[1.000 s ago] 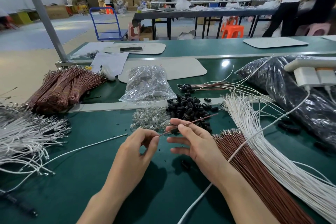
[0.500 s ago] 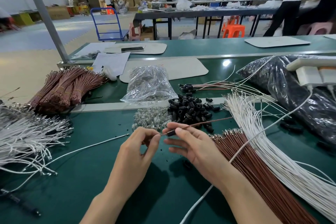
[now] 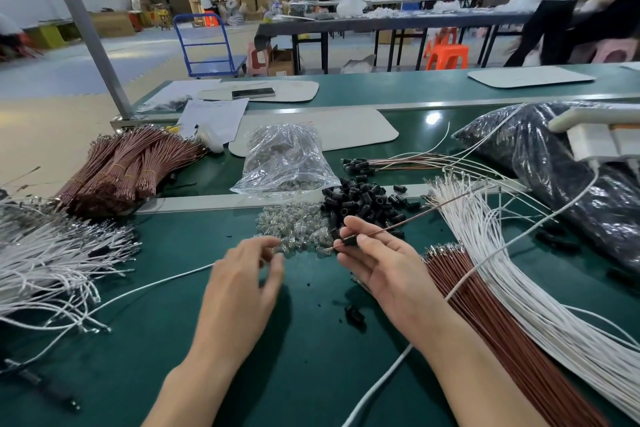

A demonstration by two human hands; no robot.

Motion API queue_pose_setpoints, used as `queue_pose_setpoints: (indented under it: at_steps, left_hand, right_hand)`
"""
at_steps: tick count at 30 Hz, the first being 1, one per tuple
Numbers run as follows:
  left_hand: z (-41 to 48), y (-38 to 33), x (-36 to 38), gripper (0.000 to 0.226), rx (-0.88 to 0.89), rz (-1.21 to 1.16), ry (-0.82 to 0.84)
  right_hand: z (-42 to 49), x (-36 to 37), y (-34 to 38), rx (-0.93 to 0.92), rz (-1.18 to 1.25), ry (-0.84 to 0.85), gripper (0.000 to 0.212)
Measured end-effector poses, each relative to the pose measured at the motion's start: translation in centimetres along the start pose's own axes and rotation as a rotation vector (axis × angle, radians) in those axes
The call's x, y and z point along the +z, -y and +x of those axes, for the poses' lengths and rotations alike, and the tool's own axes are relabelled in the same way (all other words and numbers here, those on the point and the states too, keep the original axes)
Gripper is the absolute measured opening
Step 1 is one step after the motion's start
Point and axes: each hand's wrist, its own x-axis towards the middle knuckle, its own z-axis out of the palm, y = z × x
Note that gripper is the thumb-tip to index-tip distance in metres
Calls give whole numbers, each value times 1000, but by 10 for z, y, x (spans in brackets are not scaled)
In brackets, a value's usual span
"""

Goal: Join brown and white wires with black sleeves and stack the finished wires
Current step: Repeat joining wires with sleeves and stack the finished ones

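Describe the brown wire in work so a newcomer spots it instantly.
On the green table, find the right hand near the middle. It pinches one brown wire slanting up to the right. Unlike the loose brown wires lying flat beside it, this one is lifted and carries a black sleeve.

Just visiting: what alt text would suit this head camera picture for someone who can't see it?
A person's right hand pinches a thin brown wire carrying a black sleeve above a green table, while the left hand hovers beside it, blurred. Loose black sleeves lie just beyond the hands, with fans of white wires and brown wires to the right.
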Motion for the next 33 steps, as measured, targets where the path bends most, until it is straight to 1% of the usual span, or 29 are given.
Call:
queue_pose_setpoints:
  at_steps: [3, 4, 6, 8, 12, 16, 18, 20, 23, 25, 27, 29, 31, 33]
  left_hand:
    - [8, 20, -12, 23, -216, 239, -31]
    - [10, 26, -15, 24, -266, 268, -44]
    - [9, 29, -18, 23, -294, 264, -75]
    - [7, 23, -16, 22, -253, 229, -79]
    - [3, 7, -3, 19, -118, 178, 17]
    - [-2, -2, 6, 17, 10, 51, 66]
    - [0, -12, 12, 19, 60, -23, 88]
    - [11, -28, 22, 20, 115, -56, 136]
    - [40, -64, 44, 23, 238, -54, 250]
    - [61, -93, 62, 25, 307, -52, 339]
    - [80, -124, 80, 26, 268, -68, 447]
    - [97, -150, 99, 30, 148, -119, 551]
    - [110, -168, 117, 36, 67, -145, 600]
    - [119, -178, 133, 37, 15, -123, 631]
  right_hand:
    - [0, -2, 2, 8, 25, -24, 31]
    - [0, -3, 3, 7, 28, -29, 31]
    - [0, -2, 3, 4, 27, -32, 30]
    - [0, -1, 3, -1, 21, -36, 30]
    - [0, -2, 5, -24, 18, -60, 29]
    - [0, -6, 12, -126, 22, -144, 28]
    - [0, -10, 18, -224, 1, -226, 26]
    - [1, -15, 25, -347, -14, -342, 24]
    - [0, -26, 37, -511, 23, -514, 24]
    - [0, -35, 45, -584, 68, -616, 24]
    - [0, -42, 51, -624, 134, -715, 25]
    - [0, -48, 56, -646, 222, -778, 25]
    - [0, -53, 59, -651, 288, -801, 24]
    - [1, -56, 61, -645, 331, -816, 24]
